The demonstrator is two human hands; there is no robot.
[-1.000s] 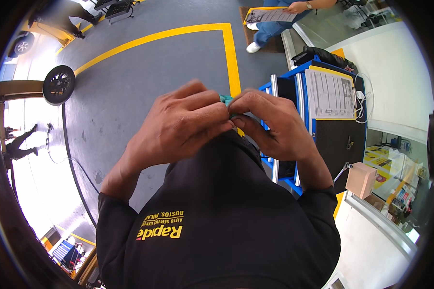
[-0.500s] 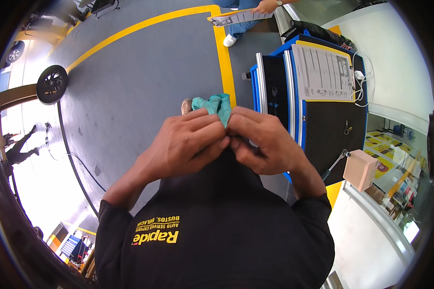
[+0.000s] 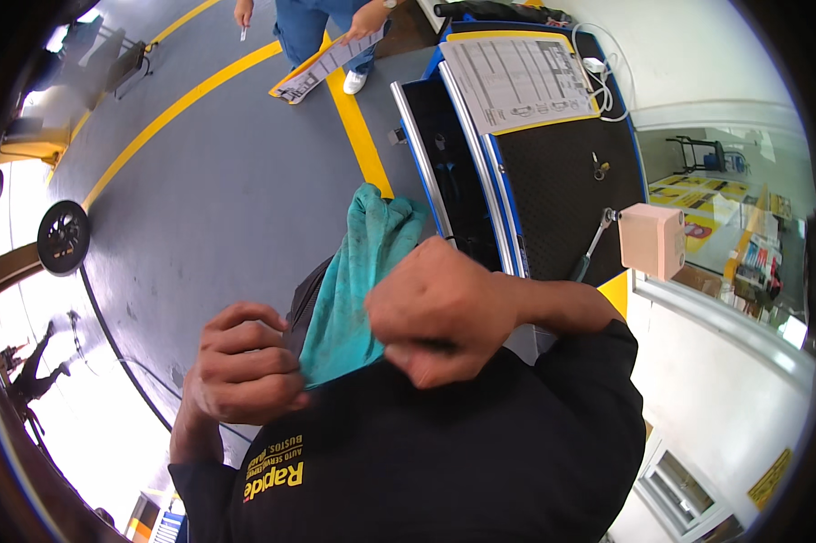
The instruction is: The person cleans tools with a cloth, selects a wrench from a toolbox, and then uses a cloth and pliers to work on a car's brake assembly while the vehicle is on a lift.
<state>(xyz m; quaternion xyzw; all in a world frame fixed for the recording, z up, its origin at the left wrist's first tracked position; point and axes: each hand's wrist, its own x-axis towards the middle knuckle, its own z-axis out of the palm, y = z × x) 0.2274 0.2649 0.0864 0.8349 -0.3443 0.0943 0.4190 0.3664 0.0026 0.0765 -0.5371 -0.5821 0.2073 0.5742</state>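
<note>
Both forearms bend up in front of the chest, just short of the blue tool cart [image 3: 516, 181]. The right hand [image 3: 439, 317] is fisted, fingers pinched tight on the lower edge of a teal glove [image 3: 353, 281] hanging cuff-down. The left hand [image 3: 245, 362], fingers curled, grips the glove's cuff beside it. On the cart top lie a paper sheet [image 3: 516, 81] and a ratchet [image 3: 593, 240].

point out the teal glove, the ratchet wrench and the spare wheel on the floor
teal glove [image 3: 358, 281], head view, on its palm area below the fingers
ratchet wrench [image 3: 593, 242], head view, on the metal shaft
spare wheel [image 3: 63, 237], head view, on the hub
</note>
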